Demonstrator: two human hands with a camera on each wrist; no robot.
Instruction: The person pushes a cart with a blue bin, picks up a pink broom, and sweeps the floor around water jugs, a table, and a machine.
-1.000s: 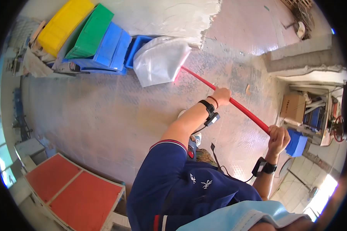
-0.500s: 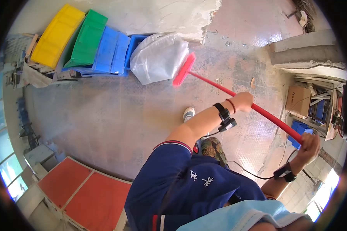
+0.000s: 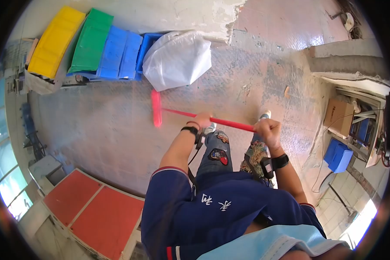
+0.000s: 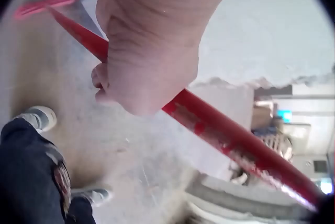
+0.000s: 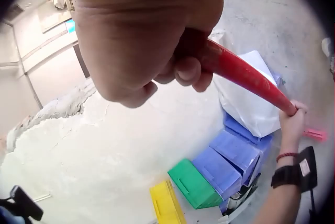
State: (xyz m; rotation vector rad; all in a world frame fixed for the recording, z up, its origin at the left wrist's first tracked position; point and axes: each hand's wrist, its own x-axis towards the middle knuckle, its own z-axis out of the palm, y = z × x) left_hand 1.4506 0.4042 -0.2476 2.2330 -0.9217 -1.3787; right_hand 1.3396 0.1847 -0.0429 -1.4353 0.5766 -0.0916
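Observation:
A broom with a long red handle (image 3: pixel 232 124) and a pink head (image 3: pixel 156 109) slants across the front of my body. The head is blurred and close over the floor, left of my feet. My left hand (image 3: pixel 202 120) grips the middle of the handle; in the left wrist view its fingers wrap round the scuffed red pole (image 4: pixel 225 135). Near the top end, my right hand (image 3: pixel 268 132) grips the same handle, its fingers curled round it in the right wrist view. Beyond the head, a translucent plastic sheet (image 3: pixel 177 63) covers something against the wall.
Blue bins (image 3: pixel 117 54), a green bin (image 3: pixel 91 41) and a yellow bin (image 3: pixel 56 41) line the wall. A red-topped cabinet (image 3: pixel 104 216) stands at lower left. At right are a cardboard box (image 3: pixel 337 117) and a blue crate (image 3: pixel 339 155). A small scrap (image 3: pixel 286 91) lies on the floor.
The broom head has swept left, from the right side of the plastic sheet to in front of it and nearer me. Both hands have moved left with the handle, and my legs show more.

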